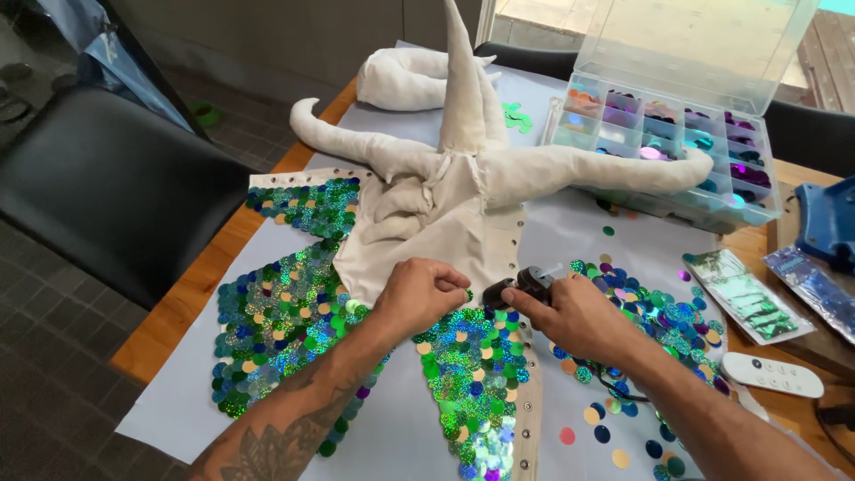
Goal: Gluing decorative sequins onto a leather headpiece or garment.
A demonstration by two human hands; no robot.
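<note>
A wooden desk carries a pale grey sheet that covers most of its top, and on the sheet lies a cream stuffed fabric form with long padded limbs, one limb rising upright toward the far edge. Panels of green, blue and gold sequin scales spread over the lower part of this piece toward the near edge. At the far right corner stands a clear plastic compartment box, lid raised, its cells filled with coloured sequins. Two flat foil packets lie near the right edge, with a small white remote just nearer. Loose sequins are scattered on the sheet by the near edge. The left hand rests on the cream fabric at the edge of the scales, fingertips pinched together on a small green sequin. The right hand is clamped around a black glue gun, its nozzle pointing at the sequin beside the left fingertips.
</note>
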